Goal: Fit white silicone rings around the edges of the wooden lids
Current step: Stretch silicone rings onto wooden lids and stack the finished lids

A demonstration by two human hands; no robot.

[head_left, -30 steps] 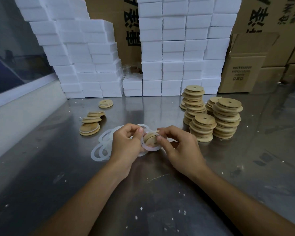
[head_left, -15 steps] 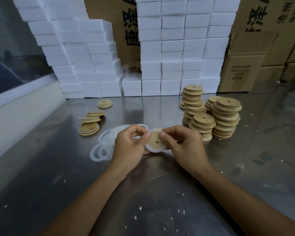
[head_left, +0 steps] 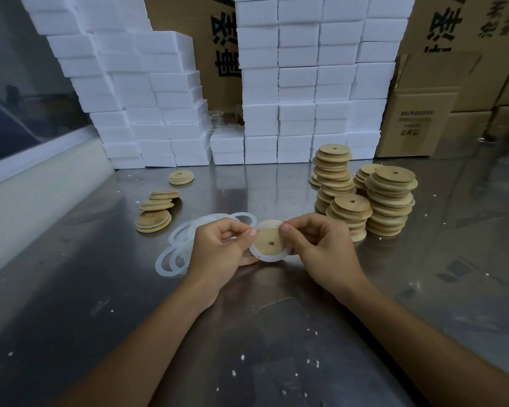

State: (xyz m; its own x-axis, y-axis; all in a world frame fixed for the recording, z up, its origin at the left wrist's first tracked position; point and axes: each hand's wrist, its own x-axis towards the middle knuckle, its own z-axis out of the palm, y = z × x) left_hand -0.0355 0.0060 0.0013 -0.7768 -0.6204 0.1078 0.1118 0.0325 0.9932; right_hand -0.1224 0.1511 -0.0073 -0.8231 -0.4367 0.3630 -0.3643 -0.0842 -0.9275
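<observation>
I see the left hand [head_left: 218, 248] with fingers curled, thumb and forefinger pinching the left edge of the wooden lid [head_left: 269, 241]. The right hand [head_left: 321, 245] pinches the lid's upper right edge in the same way. The lid is held between both hands just above the worktop [head_left: 276, 333], its flat face with 1 small hole turned toward me. A white silicone ring [head_left: 265, 257] sits around its lower rim. Loose rings [head_left: 174, 257] lie heaped on the worktop just left of the left hand. Beyond them I count 3 small groups of lids [head_left: 155, 220]. Taller lid stacks [head_left: 388, 201] stand right of the hands. White foam blocks [head_left: 300, 83] and cardboard cartons [head_left: 423, 113] line the back.
</observation>
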